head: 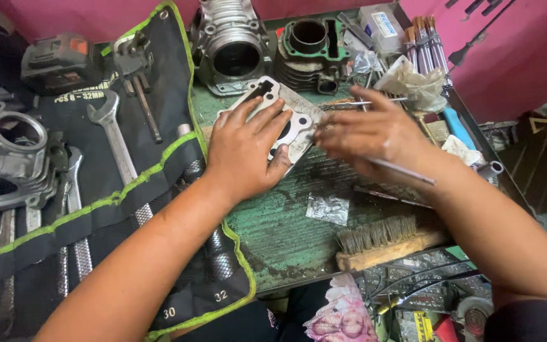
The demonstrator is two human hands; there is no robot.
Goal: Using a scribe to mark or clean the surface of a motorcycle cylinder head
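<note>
Our left hand [247,152] lies flat, fingers spread, pressing the metal gasket plate [286,120] onto the green bench [280,234] at centre. Our right hand [371,130], blurred, grips a thin rod [403,171] just right of the plate.

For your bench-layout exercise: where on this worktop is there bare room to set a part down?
Bare green tabletop lies between the black tool roll, the wooden wire brush and the crumpled foil scrap. The back edge is crowded by two engine cylinders.
</note>
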